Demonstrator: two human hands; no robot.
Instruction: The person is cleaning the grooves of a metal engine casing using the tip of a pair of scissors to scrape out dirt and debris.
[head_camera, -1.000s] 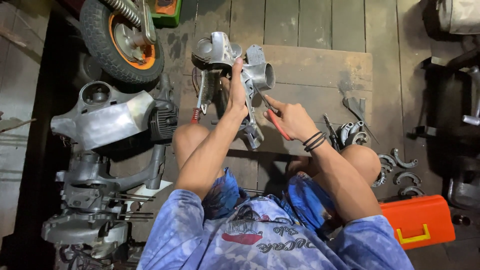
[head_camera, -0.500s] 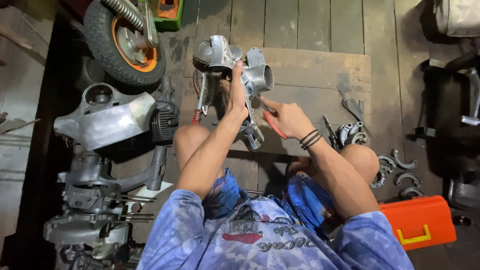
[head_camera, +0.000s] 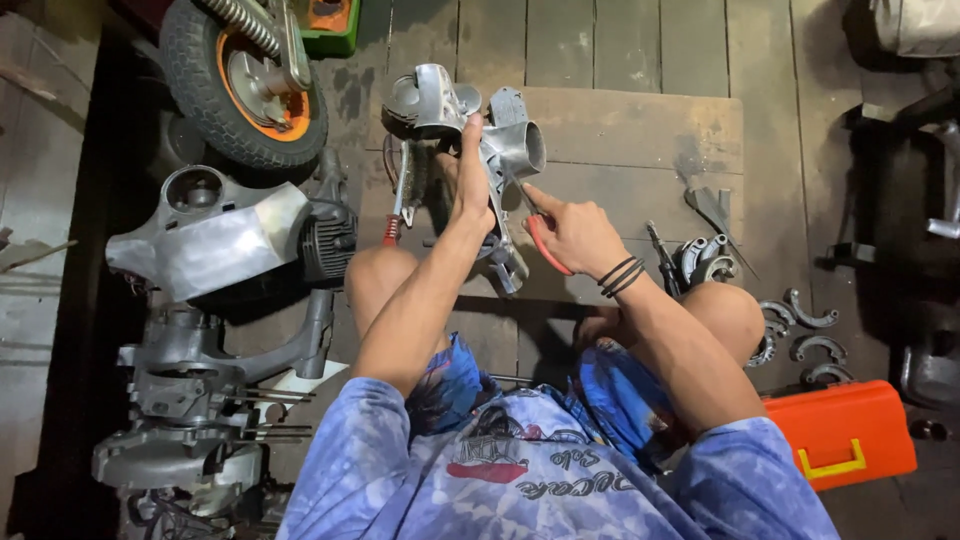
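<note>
I sit on a wooden floor with a silver metal engine casing (head_camera: 512, 152) held up in front of my knees. My left hand (head_camera: 470, 185) grips the casing from the left side. My right hand (head_camera: 572, 235) holds a red-handled tool (head_camera: 545, 245) whose tip points into the casing just below its round opening. Black bands circle my right wrist. A second silver part (head_camera: 428, 100) lies on the floor just behind the casing.
A small wheel with an orange hub (head_camera: 245, 80) stands at far left. Silver body and engine parts (head_camera: 215, 235) lie along my left. At right are curved metal pieces (head_camera: 805, 315), a round part (head_camera: 700, 260), an orange toolbox (head_camera: 845, 430) and a brush (head_camera: 398, 195).
My hands and the casing have stayed almost still; the right hand with the red-handled tool has shifted slightly against the casing.
</note>
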